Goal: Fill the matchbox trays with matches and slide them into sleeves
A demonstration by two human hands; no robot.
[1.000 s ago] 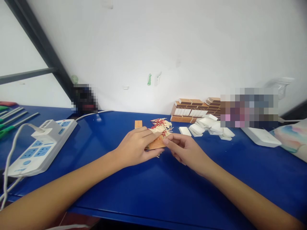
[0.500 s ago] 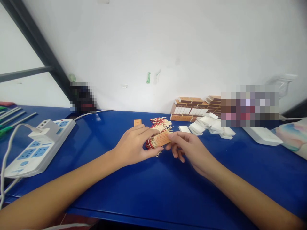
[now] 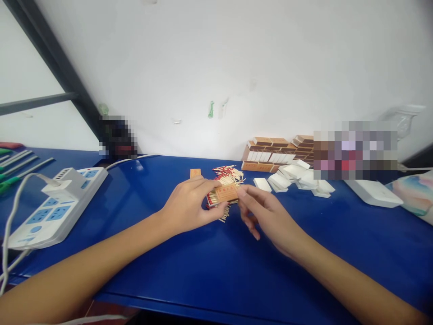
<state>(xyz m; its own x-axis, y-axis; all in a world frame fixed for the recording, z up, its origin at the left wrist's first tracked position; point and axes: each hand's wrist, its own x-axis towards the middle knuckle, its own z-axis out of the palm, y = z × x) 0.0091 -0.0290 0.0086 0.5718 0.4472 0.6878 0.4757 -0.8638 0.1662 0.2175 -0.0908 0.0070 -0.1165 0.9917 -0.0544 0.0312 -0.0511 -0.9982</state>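
Note:
Between both hands is a matchbox (image 3: pixel 227 193) with an orange printed sleeve, partly slid over a tray full of red-tipped matches. My left hand (image 3: pixel 191 203) grips its left end, fingers over the far side and thumb along the near side. At the right end, my right hand (image 3: pixel 262 210) pinches the sleeve between thumb and fingers. Loose matches (image 3: pixel 228 175) lie heaped on the table just behind the box, and some show beneath it. Another orange matchbox sleeve (image 3: pixel 195 173) sits beyond my left hand.
Stacked matchboxes (image 3: pixel 267 155) stand against the wall, with white trays (image 3: pixel 294 176) piled in front. A power strip (image 3: pixel 57 207) with a white cable is at left on the blue table (image 3: pixel 209 271). A white box (image 3: pixel 374 193) lies at right.
The orange sleeve has moved left over the matches, and fewer of them show. The tray's edge is now visible at the left end. Both hands keep nearly the same place.

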